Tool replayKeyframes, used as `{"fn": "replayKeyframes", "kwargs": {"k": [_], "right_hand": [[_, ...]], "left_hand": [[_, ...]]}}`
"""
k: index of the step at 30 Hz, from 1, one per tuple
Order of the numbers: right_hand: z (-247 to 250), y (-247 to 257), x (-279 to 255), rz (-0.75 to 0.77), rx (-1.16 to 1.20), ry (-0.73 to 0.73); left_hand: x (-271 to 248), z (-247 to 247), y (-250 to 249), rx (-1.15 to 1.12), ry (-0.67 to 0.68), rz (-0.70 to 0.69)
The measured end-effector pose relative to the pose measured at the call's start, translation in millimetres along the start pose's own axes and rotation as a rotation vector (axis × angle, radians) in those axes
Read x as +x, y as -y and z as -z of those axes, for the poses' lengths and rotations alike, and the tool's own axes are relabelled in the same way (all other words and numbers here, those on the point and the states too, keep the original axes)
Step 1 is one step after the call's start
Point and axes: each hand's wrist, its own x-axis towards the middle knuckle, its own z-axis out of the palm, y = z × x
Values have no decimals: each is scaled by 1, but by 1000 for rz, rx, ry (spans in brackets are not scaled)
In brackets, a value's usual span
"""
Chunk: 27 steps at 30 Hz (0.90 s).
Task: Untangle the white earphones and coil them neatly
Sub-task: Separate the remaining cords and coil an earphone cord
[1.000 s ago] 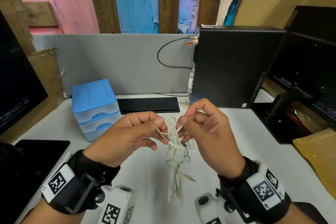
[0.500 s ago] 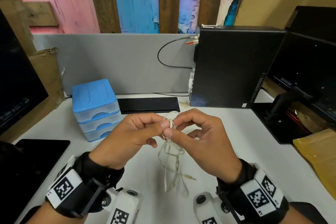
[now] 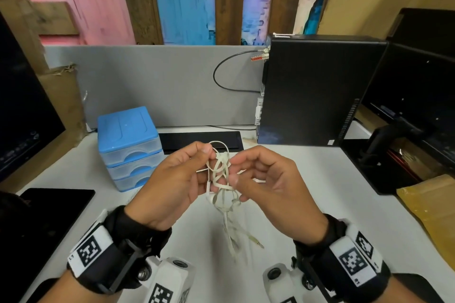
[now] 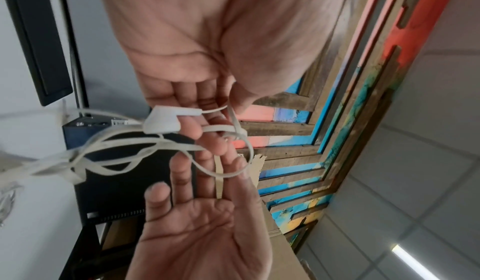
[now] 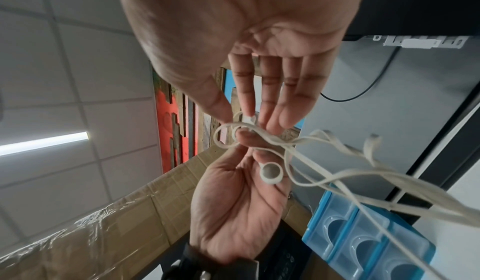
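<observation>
Both hands point(image 3: 172, 184) pinching tangled white earphones point(image 3: 222, 179)

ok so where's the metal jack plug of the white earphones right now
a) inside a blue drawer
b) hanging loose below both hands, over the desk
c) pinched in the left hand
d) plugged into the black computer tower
b: in the head view the jack plug dangles at the end of the white earphones, below the left hand and right hand, which hold only the tangle higher up.
</observation>
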Motion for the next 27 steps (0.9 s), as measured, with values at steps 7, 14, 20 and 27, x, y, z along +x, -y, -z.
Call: {"fn": "replayKeyframes", "kwargs": {"k": [7, 14, 20, 27], "right_hand": [[0, 3, 1, 22, 43, -2], [-7, 4, -5, 122, -188, -79], [-4, 8, -5, 198, -135, -191], [5, 7, 3, 68, -143, -44]], "left_hand": [[0, -1, -2, -41, -30, -31], [-3, -1, 2, 102, 55, -89], [-4, -4, 5, 230, 47, -150], [-5, -4, 6, 321, 82, -118]]}}
